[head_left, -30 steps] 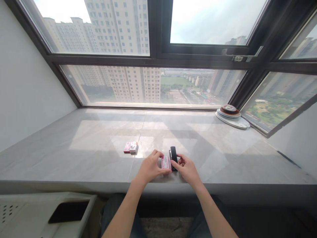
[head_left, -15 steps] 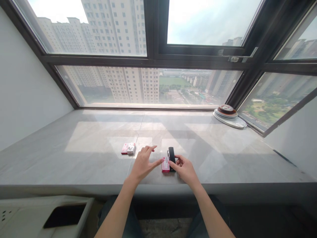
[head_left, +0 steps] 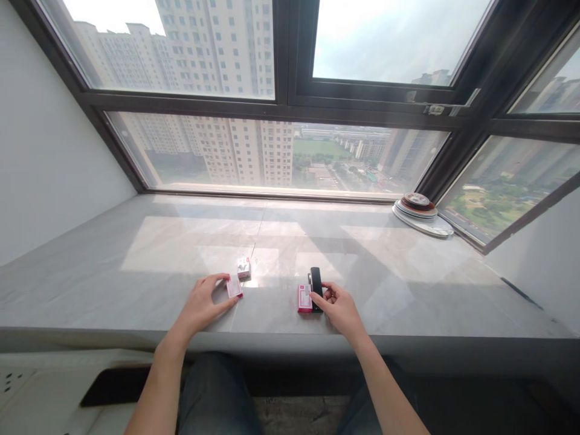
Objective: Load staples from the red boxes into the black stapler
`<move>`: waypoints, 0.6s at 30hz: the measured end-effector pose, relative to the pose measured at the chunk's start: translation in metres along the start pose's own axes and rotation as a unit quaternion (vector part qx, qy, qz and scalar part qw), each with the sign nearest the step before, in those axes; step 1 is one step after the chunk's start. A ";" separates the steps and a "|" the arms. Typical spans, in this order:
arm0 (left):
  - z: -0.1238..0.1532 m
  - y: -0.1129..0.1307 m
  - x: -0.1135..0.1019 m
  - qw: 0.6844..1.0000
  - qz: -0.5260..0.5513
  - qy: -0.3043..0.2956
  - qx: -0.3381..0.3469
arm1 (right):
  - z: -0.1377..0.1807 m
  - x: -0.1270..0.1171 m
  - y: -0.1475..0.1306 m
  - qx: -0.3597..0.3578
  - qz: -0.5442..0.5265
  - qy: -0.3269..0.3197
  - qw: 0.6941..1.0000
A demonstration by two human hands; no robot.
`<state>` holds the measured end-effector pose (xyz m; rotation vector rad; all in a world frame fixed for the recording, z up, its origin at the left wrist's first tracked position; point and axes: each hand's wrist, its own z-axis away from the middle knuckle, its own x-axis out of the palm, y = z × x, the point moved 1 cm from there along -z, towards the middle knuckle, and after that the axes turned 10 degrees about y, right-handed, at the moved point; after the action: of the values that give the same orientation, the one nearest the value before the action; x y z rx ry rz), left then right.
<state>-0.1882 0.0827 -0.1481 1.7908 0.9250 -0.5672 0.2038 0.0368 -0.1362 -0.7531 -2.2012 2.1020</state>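
Note:
My left hand (head_left: 203,304) grips a small pink-and-white box (head_left: 234,286) between thumb and fingertips, low on the grey stone sill. Just behind that box stands a small white box (head_left: 243,267) with a dark print on top. To the right, my right hand (head_left: 341,309) has its thumb and fingers closed around a black stapler (head_left: 316,279), which points away from me. Another pink-and-white box (head_left: 305,298) lies against the stapler's left side, close to my right thumb tip.
A stack of plates (head_left: 419,208) sits in the far right corner of the sill (head_left: 158,266). Dark-framed windows rise behind it, with white walls at both sides. The sill's front edge (head_left: 281,343) runs just above my knees. Below left is a white cabinet-like object (head_left: 40,386).
My left hand has moved left from beside the stapler and taken hold of the far pink-and-white box, shifting it toward me from the white box. My right hand stays on the stapler.

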 end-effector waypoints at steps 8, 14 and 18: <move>0.020 0.119 0.034 0.976 0.189 -0.085 0.070 | -0.003 0.002 0.008 0.000 -0.007 -0.010 1.000; 0.004 0.167 0.073 0.952 0.238 -0.159 0.109 | -0.004 0.003 0.017 -0.013 -0.032 -0.029 0.999; 0.006 0.167 0.085 0.952 0.243 -0.161 0.091 | -0.004 0.002 0.017 -0.011 -0.030 -0.057 0.998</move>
<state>-0.0031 0.0705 -0.1185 1.9251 0.1975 -0.6123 0.2091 0.0406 -0.1522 -0.5754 -2.2755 2.1469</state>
